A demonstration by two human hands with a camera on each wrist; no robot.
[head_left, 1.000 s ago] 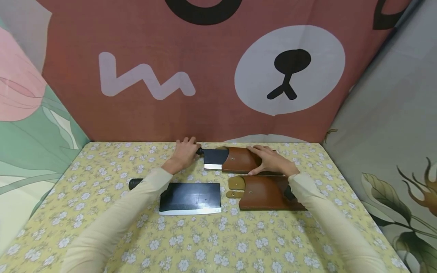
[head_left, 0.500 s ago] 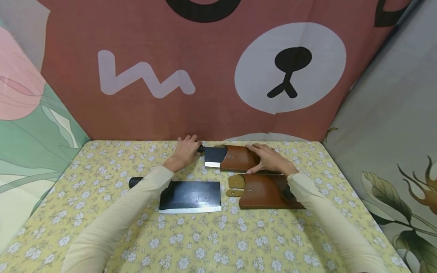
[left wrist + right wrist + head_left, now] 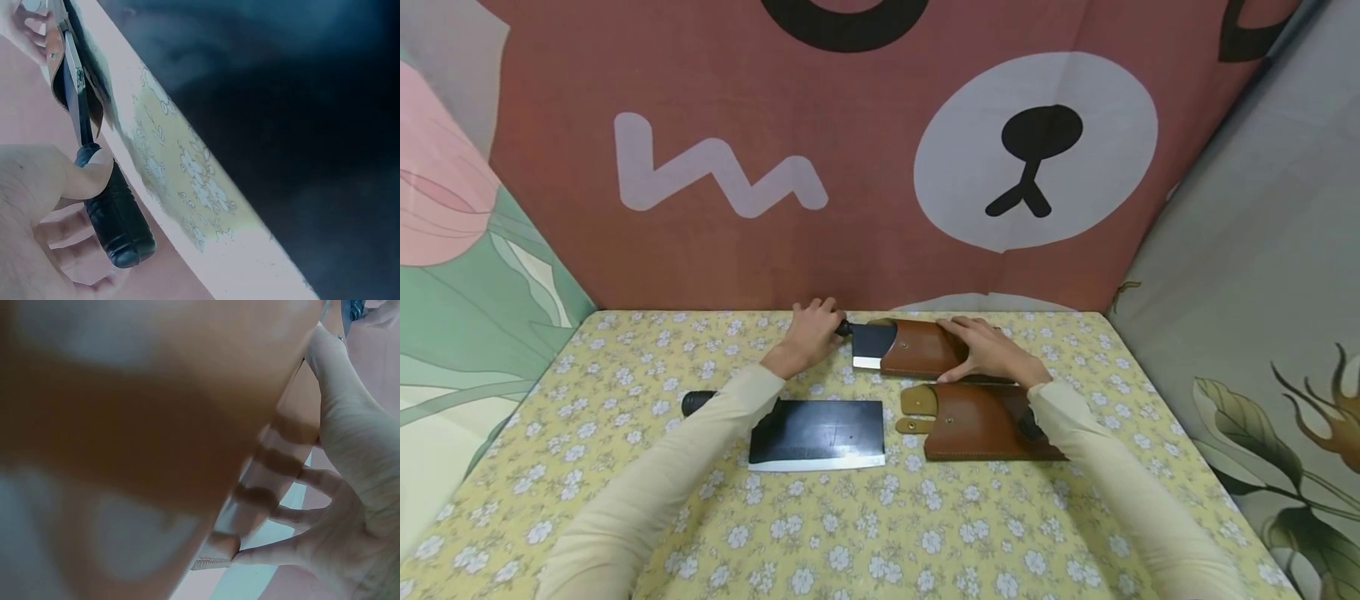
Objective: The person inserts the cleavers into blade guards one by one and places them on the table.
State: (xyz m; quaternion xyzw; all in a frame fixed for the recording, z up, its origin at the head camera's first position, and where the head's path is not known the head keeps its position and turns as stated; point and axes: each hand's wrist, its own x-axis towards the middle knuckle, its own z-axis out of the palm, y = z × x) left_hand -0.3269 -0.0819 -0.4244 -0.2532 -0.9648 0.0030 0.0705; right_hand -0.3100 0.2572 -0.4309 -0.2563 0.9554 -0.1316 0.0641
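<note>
Yellow flowered tabletop (image 3: 842, 517) spreads beneath the partly sheathed cleaver (image 3: 872, 341), red backdrop (image 3: 865, 158) behind.

On the flowered yellow tabletop (image 3: 865, 542), a bare cleaver (image 3: 831, 433) lies left of centre, its cutting edge toward the near edge. A brown sheath (image 3: 973, 425) lies nearer the right edge. A reddish bear-print backdrop (image 3: 865, 258) rises along the far edge; plant-print hangings (image 3: 1247, 283) flank both sides.
</note>
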